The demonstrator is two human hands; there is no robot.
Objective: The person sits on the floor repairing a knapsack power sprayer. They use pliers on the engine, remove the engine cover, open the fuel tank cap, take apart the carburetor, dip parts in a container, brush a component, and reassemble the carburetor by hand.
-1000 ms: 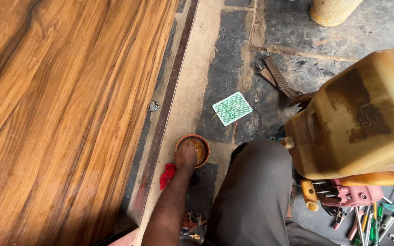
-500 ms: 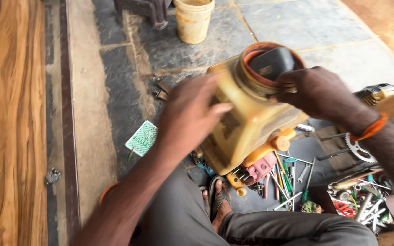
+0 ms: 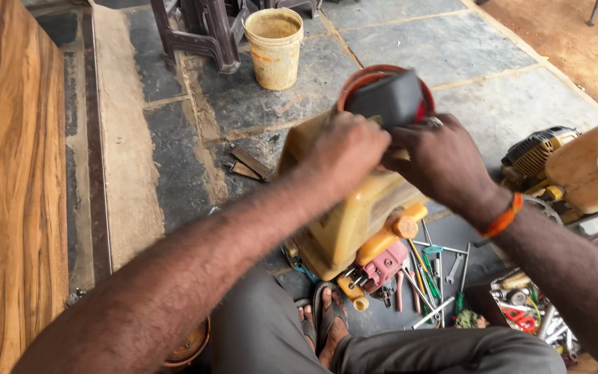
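Count: 1 yellow tank [image 3: 354, 215] with 1 black cap [image 3: 387, 97] on top. 2 hands on it, left hand [image 3: 344, 152] and right hand [image 3: 444, 163]. 1 orange wristband [image 3: 503, 216]. 1 cream bucket [image 3: 273, 45]. 1 wooden board [image 3: 8, 187]. 1 small engine [image 3: 534, 156]. 2 metal strips [image 3: 247, 165] on the floor. Loose hand tools [image 3: 434, 273]: a scattered pile, too tangled to count.

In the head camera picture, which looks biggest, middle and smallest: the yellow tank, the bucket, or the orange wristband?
1. Yellowed plastic tank under both hands, close to the camera, so nearness helps it look biggest.
2. Cream plastic bucket, farther away.
3. Orange wristband, clearly smallest.
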